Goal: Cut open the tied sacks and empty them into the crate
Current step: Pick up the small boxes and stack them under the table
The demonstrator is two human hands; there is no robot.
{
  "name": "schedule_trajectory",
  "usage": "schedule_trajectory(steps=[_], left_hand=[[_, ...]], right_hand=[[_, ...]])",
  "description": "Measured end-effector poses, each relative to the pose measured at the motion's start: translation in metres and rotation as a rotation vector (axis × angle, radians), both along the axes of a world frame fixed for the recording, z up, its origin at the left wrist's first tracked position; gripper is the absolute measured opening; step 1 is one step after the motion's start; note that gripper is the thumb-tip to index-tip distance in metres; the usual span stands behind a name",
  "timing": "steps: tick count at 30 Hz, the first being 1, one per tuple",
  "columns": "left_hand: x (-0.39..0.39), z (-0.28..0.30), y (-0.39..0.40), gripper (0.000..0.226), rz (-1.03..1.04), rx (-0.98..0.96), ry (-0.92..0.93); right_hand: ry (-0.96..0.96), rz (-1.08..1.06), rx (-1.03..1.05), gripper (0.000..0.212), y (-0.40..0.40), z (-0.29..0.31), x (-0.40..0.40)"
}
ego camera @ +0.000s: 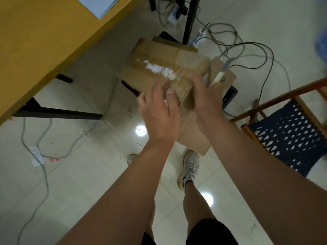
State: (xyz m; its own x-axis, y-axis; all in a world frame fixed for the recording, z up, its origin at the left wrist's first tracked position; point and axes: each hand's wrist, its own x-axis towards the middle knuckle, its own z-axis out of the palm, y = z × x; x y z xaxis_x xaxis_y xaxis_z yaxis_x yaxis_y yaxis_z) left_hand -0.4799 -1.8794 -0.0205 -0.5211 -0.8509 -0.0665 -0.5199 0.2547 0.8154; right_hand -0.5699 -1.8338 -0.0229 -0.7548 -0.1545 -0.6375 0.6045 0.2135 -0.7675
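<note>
A brown cardboard-coloured package [159, 59], tied with thin twine and bearing a torn white label, is held up in front of me, blurred by motion. My left hand [159, 112] grips its near end, thumb on top by the twine. My right hand [207, 98] is at the package's right side, fingers curled over the edge. A knife [223, 71] with a pale handle and grey blade sticks up out of that hand. A black crate corner [231, 95] shows below the package, mostly hidden.
A yellow table [44, 41] with black legs stands at the left. A wooden chair with a blue woven seat [290, 131] is at the right. Cables and power strips [200, 35] lie across the tiled floor. A loose cardboard flap [194, 137] hangs below my hands.
</note>
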Motion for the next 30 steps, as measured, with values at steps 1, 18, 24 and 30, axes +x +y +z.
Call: schedule_trajectory(steps=[1,18,24,30], left_hand=[[-0.006,-0.003,0.001,0.036,-0.030,-0.006,-0.011],[-0.089,-0.012,-0.046,0.055,0.256,0.508,-0.036],[-0.098,-0.023,-0.099,0.065,0.329,0.515,-0.037],[-0.110,-0.026,-0.125,0.063,0.350,0.664,0.059]], right_hand=[[-0.008,-0.039,-0.014,0.078,0.002,0.001,-0.009],[0.145,0.109,-0.041,0.048,0.036,-0.019,-0.137],[0.110,0.318,-0.061,0.033,0.030,-0.036,-0.144],[0.050,0.168,-0.046,0.039,0.001,-0.046,-0.147]])
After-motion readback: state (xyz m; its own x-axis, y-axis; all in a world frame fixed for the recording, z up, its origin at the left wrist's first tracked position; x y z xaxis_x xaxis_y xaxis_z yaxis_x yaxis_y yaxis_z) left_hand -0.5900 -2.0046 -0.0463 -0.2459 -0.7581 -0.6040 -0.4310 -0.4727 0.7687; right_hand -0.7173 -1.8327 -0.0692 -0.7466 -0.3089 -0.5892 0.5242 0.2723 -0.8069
